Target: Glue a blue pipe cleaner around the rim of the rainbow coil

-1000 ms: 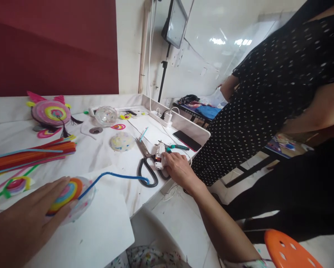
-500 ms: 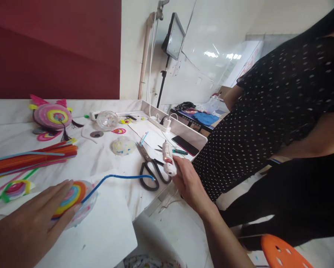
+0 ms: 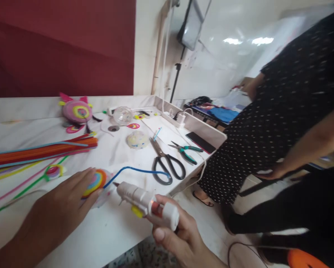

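I see right hand (image 3: 178, 229) wrapped round the glue gun (image 3: 140, 200), its tip just beside the blue pipe cleaner (image 3: 136, 169). Left hand (image 3: 66, 195) half-curled, gripping the rainbow disc (image 3: 99, 179) over the worktop's (image 3: 112, 156) near side.

Behind your white table (image 3: 111, 152) you see a big red board (image 3: 60, 48) and a pale wall (image 3: 146, 48); below it, pale floor (image 3: 213, 230).

The worktop (image 3: 113, 150) is lit evenly and fairly brightly, and only soft shadows are cast. White glare is reflected on the glossy wall (image 3: 217, 57). A small orange glow is shown on the glue gun (image 3: 140, 198). The dotted clothing (image 3: 298, 93) is smeared by blur, and the edges are stretched by wide-angle distortion.
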Demonstrator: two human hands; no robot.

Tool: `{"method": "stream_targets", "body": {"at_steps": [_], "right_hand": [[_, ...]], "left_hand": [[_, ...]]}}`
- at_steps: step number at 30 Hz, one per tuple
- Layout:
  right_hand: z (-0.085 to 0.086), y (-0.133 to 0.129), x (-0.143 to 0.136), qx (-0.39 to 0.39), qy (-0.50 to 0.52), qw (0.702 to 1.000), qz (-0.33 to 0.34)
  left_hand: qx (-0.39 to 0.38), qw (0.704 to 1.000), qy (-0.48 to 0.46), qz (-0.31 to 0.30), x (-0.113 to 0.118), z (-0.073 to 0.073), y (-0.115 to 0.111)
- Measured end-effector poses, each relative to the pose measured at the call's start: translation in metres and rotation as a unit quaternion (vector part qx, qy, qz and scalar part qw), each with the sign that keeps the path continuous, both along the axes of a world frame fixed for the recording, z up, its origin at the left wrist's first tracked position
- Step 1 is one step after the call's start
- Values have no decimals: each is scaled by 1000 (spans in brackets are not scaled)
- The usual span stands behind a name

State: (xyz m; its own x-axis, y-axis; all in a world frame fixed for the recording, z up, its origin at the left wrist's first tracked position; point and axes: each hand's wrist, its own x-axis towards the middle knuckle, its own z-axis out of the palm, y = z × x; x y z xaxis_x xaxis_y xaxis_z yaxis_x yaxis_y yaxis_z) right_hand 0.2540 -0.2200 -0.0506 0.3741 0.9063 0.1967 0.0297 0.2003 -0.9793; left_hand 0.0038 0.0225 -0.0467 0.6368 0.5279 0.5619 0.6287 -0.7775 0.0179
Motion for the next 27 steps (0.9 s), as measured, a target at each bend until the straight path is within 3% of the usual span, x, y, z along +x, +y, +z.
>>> {"method": "stream_targets", "body": {"at_steps": [4, 9, 15, 22, 27], "right_hand": [[29, 3, -6, -65, 105, 992, 7], [50, 7, -14, -91, 183, 979, -13], [45, 17, -11, -86, 129, 987, 46], [40, 23, -7, -58, 105, 990, 71], [39, 25, -6, -36, 67, 995, 59]], "left_hand": [[15, 999, 25, -21, 8, 22, -16], [-6, 999, 31, -6, 10, 26, -22], [36, 999, 32, -16, 12, 25, -20], [26, 998, 55, -5, 6, 14, -13], [35, 998, 44, 6, 9, 18, -15]]}}
